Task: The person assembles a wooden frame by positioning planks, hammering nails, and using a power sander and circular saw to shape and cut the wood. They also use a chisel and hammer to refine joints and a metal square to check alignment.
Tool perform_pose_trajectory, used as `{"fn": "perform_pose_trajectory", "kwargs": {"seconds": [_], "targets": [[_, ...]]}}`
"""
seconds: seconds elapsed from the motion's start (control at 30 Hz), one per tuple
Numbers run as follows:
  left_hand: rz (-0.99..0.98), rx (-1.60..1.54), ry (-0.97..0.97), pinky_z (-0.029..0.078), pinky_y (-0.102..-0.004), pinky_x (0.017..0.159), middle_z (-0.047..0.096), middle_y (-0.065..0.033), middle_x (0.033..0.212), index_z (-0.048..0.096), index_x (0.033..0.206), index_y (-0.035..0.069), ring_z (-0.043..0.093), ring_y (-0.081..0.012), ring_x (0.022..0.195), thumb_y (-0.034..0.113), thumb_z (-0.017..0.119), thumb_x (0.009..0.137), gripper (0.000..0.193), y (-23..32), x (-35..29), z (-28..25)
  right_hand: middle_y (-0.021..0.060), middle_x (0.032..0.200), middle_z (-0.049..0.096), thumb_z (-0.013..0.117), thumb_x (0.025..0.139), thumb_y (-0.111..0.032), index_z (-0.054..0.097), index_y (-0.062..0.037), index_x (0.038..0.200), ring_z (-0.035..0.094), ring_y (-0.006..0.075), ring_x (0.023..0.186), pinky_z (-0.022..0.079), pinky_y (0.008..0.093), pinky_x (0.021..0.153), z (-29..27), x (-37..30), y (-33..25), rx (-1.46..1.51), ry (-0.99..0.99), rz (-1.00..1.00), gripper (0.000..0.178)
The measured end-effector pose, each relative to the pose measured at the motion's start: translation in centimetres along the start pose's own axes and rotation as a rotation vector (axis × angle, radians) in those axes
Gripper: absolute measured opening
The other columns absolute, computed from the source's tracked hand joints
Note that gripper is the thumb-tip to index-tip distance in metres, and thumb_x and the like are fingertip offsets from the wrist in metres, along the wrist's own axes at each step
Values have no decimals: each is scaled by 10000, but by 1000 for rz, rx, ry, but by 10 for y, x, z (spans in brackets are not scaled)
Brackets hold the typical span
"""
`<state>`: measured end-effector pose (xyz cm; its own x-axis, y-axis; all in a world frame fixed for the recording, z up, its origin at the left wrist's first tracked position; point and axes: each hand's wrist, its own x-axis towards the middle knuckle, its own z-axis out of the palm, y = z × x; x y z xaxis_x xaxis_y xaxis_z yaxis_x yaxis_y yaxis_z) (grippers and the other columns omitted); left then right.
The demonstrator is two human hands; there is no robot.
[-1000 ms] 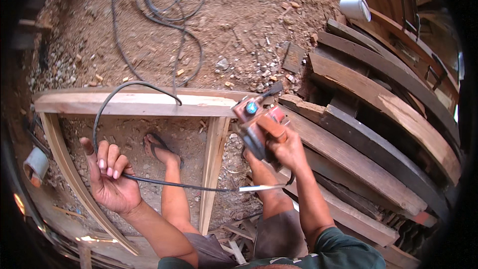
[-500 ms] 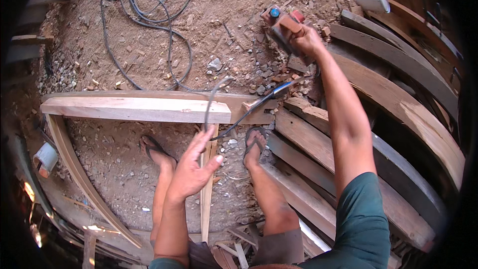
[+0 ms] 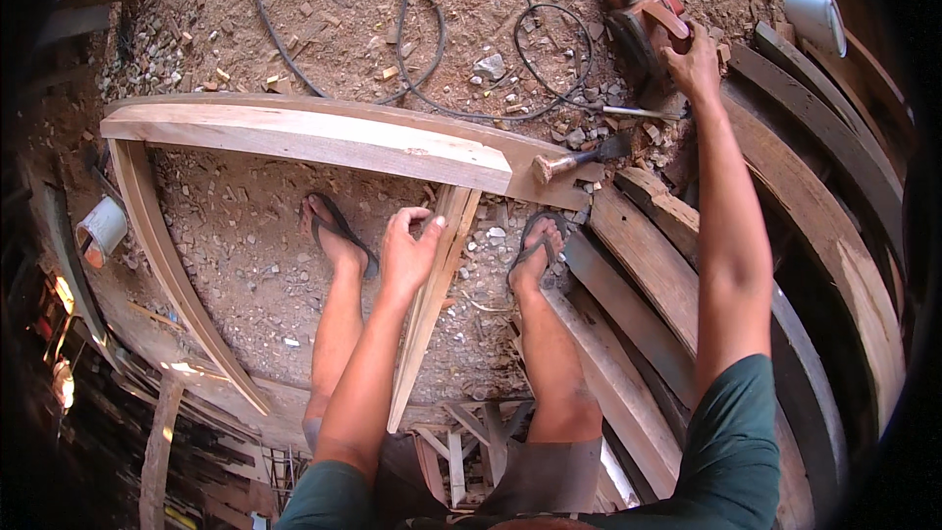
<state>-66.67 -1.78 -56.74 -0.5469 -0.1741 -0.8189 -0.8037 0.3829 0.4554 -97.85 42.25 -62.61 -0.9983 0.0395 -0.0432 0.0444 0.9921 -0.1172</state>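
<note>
At the far right, an electric hand planer (image 3: 638, 44) with a reddish body and blue knob rests on the ground among wood chips. My right hand (image 3: 693, 64) reaches out to it, fingers curled at the rear of its handle. My left hand (image 3: 407, 253) hovers with nothing in it, loosely bent, thumb apart from the fingers. Beside it, a pale wooden strip (image 3: 432, 304) slopes up to a thick curved timber (image 3: 304, 132) lying across in front of me. A wooden-handled tool with a wide dark blade (image 3: 579, 159) lies at the timber's right end.
A black cord (image 3: 407, 29) loops over the chip-strewn ground. Several curved planks (image 3: 785, 167) are ranged on the right. White buckets stand at the upper right (image 3: 812, 22) and left (image 3: 103, 228). Another curved strip (image 3: 162, 265) runs down the left. My sandalled feet are between the timbers.
The planer has come down onto the ground, my right hand still at it. The cord has dropped away from my left hand, whose outstretched fingers have bent. The view has shifted.
</note>
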Motion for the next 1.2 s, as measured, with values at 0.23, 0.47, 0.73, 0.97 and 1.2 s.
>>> {"fn": "perform_pose_trajectory", "kwargs": {"seconds": [0.23,0.47,0.73,0.97,1.2], "targets": [[-184,-335,18,540,-370,965,705,-221,1202,624,1266,-79,683,-252,1116,382,793,914,604,-53,27,31,153,957,679,714,865,-116,688,-2,1091,679,297,896,544,409,836,-4,-177,-136,526,-258,159,254],[-122,-319,-92,546,-350,941,722,-151,1182,637,1290,-10,684,-204,1067,218,728,957,414,-48,3,3,191,1298,552,909,661,-551,612,-88,1316,514,414,1267,406,592,1037,22,-266,-257,255,-525,114,856],[-138,-370,-20,546,-326,917,721,-109,1154,630,1294,6,671,-176,1009,162,694,969,366,-98,-13,-48,147,1069,678,846,769,-533,711,-45,1124,658,350,1041,512,465,914,19,-212,-246,347,-850,-8,618],[-77,-48,-124,548,-382,935,715,-186,1179,622,1298,-17,701,-275,1054,162,704,948,401,-119,-35,-51,222,1188,657,769,901,-312,671,16,1199,606,366,1140,464,467,1027,52,-178,-139,294,-74,138,454],[-56,32,-51,532,-347,970,703,-165,1193,589,1333,-27,679,-227,1076,121,675,976,396,-105,-34,-77,193,1172,707,822,762,-290,648,-7,1248,672,335,1078,523,439,947,34,-12,23,82,10,182,588]]}}
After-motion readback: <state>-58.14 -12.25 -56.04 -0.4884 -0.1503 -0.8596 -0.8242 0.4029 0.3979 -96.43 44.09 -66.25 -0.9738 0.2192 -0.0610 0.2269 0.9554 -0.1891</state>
